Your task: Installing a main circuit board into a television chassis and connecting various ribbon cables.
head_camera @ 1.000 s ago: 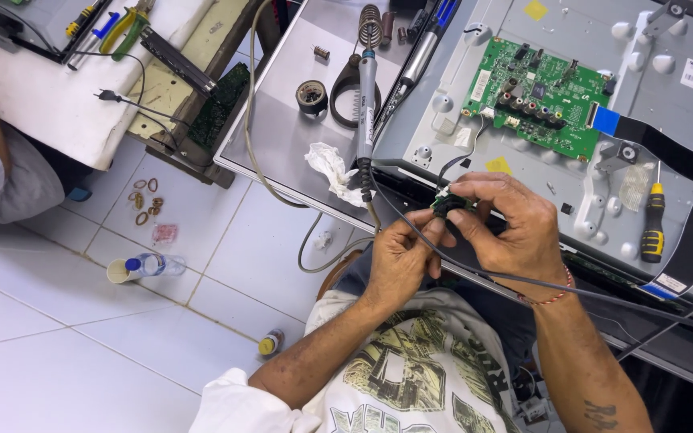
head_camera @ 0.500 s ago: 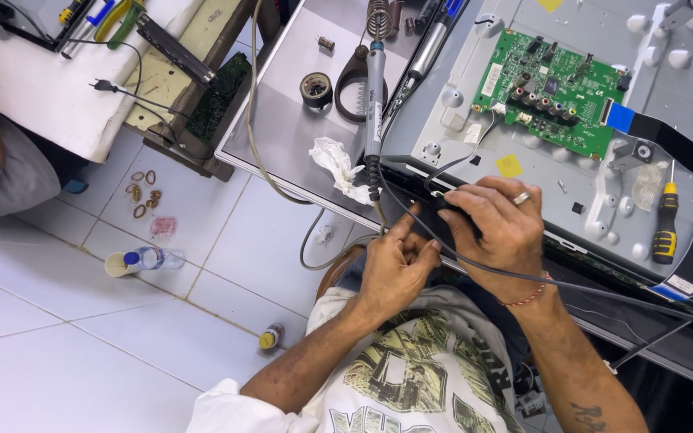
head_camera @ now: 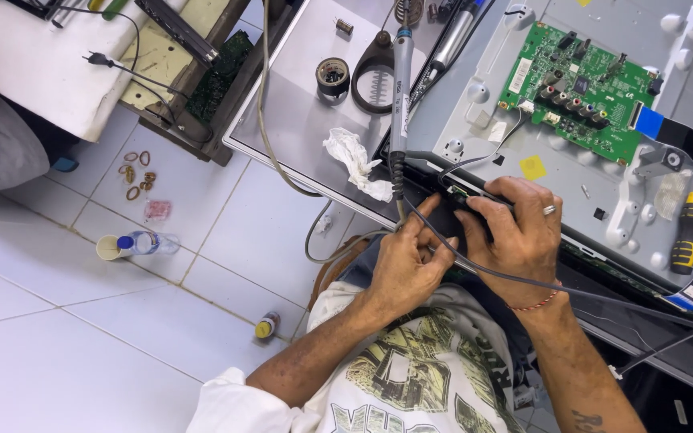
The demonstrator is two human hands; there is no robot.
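Both hands work at the near edge of the opened TV back panel point(head_camera: 475, 104), touching each other.

Right hand point(head_camera: 515, 236): palm down, fingers curled over a small black part point(head_camera: 468, 195) at the panel's near edge, pressing or gripping it. Ring on one finger, red thread at the wrist. The hand covers most of the part, so I can't tell exactly how it is pinched.

Left hand point(head_camera: 407, 265): half closed, thumb and forefinger pinched together just beside the right hand's fingers, at a thin wire there. Too small to tell whether it really holds the wire.

A grey cable point(head_camera: 523, 281) runs under both hands and off toward the right along the panel's near edge.

Soldering iron point(head_camera: 399, 96) lies on the grey plate, tip pointing at the hands and ending just above the left hand. Crumpled white tissue point(head_camera: 354, 164) sits next to it near the plate's near edge. Tape roll point(head_camera: 333, 77) farther back on the plate.

Green circuit board point(head_camera: 579, 88) is mounted at the far side of the panel, well apart from the hands. Yellow-handled screwdriver point(head_camera: 686, 236) lies at the right edge of the panel.

On the tiled floor: plastic bottle point(head_camera: 142, 243), lying flat.
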